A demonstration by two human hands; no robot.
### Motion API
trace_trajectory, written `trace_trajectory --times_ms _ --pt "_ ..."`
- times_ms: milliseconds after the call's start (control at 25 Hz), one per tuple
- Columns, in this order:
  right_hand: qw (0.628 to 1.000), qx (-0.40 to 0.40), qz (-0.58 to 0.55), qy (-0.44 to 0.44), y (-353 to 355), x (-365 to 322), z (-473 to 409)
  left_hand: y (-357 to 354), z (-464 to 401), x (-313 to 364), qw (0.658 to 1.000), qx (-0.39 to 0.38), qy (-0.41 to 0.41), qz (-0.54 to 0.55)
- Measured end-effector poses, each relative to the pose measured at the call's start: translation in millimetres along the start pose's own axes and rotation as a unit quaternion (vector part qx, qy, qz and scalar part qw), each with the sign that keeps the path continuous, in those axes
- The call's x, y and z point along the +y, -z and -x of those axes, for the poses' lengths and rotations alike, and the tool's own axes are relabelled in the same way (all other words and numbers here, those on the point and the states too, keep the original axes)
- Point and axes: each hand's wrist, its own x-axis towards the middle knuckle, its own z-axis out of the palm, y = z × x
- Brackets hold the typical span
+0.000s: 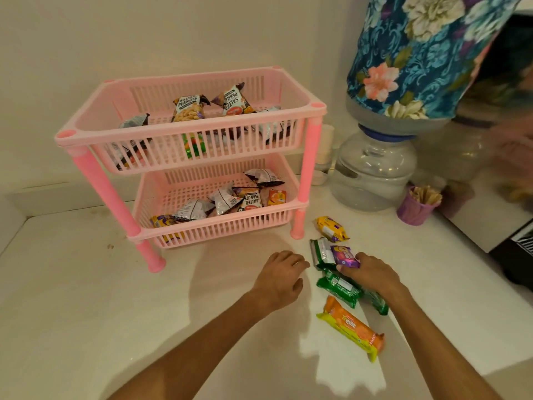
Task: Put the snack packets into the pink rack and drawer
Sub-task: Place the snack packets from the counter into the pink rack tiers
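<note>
The pink two-tier rack (pixel 190 134) stands on the white counter with several snack packets in both tiers. To its right, on the counter, lie a yellow packet (pixel 331 228), a green-and-white packet (pixel 321 252), green packets (pixel 340 290) and an orange packet (pixel 350 327). My right hand (pixel 372 274) rests over the green packets, its fingertips closed on a small purple packet (pixel 344 256). My left hand (pixel 281 277) hovers palm-down just left of the pile, fingers loosely curled and holding nothing.
A water dispenser jar (pixel 372 171) with a floral cloth cover (pixel 418 53) stands to the right of the rack. A purple cup (pixel 415 209) of sticks sits beside it. A dark appliance (pixel 519 255) is at the right edge. The wall runs behind the rack.
</note>
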Motion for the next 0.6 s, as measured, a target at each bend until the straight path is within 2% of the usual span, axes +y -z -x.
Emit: trace_trajectory --times_ms 160,320,520,600 --pt "0.998 -0.028 -0.061 -0.011 1 29 8 -11 -10 22 0.999 -0.036 -0.032 -0.022" --pt "0.997 -0.072 -0.012 -0.031 -1 46 18 -20 -28 46 0.995 -0.058 -0.062 -0.05" --pt "0.999 -0.015 0.003 -0.036 -8 49 28 -33 -47 64 0.984 -0.103 -0.08 -0.121" --pt "0.999 -0.015 0.004 -0.041 -3 49 31 -37 -51 65 0.979 -0.113 -0.083 -0.148"
